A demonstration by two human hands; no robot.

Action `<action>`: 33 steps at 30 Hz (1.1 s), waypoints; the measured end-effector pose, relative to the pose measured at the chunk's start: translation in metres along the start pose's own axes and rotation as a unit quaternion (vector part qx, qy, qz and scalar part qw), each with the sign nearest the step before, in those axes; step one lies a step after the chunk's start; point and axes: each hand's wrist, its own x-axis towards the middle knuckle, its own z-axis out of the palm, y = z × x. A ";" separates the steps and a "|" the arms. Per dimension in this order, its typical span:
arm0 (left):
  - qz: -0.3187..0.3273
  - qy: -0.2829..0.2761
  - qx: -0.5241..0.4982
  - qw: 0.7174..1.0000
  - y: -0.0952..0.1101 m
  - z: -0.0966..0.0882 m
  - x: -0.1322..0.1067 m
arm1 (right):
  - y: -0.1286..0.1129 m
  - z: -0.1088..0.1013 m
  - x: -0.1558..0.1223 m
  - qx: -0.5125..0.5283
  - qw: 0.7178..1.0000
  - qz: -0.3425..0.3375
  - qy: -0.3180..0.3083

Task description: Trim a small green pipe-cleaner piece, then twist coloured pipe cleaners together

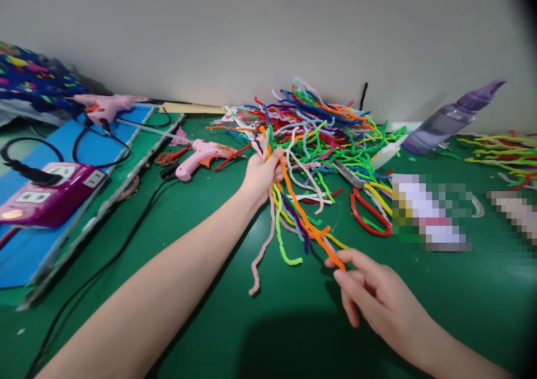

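My left hand (264,173) is closed round a bundle of fuzzy pipe cleaners (287,214) in pink, green, yellow, purple and orange. Their loose ends hang out below the fist toward me, and short tips stick up above it. Between the thumb and fingers of my right hand (373,295) is the end of an orange pipe cleaner (308,219), which runs up to the bundle. A large heap of many-coloured pipe cleaners (310,110) lies just behind my left hand. Red-handled scissors (371,211) rest to the right of the bundle.
Left of my hand lies a pink glue gun (201,158), its black cord trailing forward; another pink glue gun (104,108) sits on a blue board (25,264). A magenta power strip (54,194) stands near it. At right are a purple bottle (444,122) and more pipe cleaners (503,154).
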 end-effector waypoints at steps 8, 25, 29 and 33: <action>-0.002 0.005 -0.042 0.999 0.005 -0.006 0.004 | 0.000 -0.003 0.002 0.310 0.934 0.085 -0.154; 0.060 0.109 0.081 0.989 0.015 0.010 -0.007 | 0.006 0.014 -0.010 -0.270 0.897 -0.307 0.167; 0.037 0.153 0.052 0.986 0.028 0.006 -0.007 | 0.004 0.008 -0.010 -0.422 0.776 -0.404 0.239; 0.021 0.185 0.019 0.982 0.041 0.003 -0.006 | -0.007 0.001 -0.010 -0.524 0.697 -0.422 0.248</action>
